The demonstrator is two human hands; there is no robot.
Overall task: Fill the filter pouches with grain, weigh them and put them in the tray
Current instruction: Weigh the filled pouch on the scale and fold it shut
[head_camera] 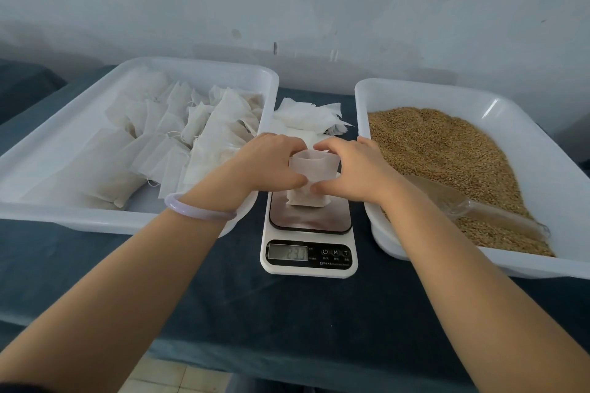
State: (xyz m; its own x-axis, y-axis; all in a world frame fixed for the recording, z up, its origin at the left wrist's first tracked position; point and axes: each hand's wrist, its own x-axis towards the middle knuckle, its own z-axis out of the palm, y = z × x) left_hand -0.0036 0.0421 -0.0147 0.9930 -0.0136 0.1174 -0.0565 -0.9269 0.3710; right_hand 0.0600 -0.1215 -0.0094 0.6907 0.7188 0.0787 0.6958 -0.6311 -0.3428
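Glossy white plastic trays (79, 220), matt fibrous pouch (311, 166), shiny metal scale (309, 260) platform, dark cloth tablecover (223, 313).

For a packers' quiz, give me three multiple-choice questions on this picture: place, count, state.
1. Where is the scoop? A on the floor; B in the grain tray; C in a drawer.
2. How many white trays? A one; B two; C four.
3. The pouch on the scale is: A tied shut; B lying untouched; C held open.
Answers: B, it rests on grain; B, the pouch tray and grain tray flank the scale; C, left hand and right hand grip its open mouth.
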